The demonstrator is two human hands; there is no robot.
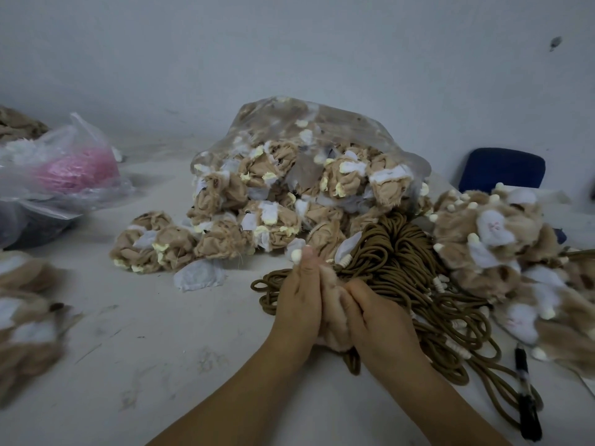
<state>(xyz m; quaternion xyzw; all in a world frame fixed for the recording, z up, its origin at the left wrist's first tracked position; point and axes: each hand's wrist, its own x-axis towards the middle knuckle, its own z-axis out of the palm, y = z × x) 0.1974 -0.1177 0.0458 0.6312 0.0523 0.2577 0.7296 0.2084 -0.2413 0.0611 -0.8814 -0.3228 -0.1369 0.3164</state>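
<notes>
My left hand (297, 304) and my right hand (375, 320) are pressed together around one small tan plush piece (333, 312), both gripping it low over the table, thumb up on the left. A bundle of brown cords (405, 252) with white end beads lies just behind and right of my hands. A clear plastic bag (338, 123) stuffed with inside-out tan and white plush skins stands behind, spilling several onto the table. A pile of turned, furry plush pieces (495, 233) lies at the right.
The white table (167, 342) is scuffed. More plush pieces (25, 333) sit blurred at the left edge. A clear bag with pink material (74, 169) is at back left. A black pen-like tool (526, 397) lies at the right front. A blue chair back (502, 169) stands behind.
</notes>
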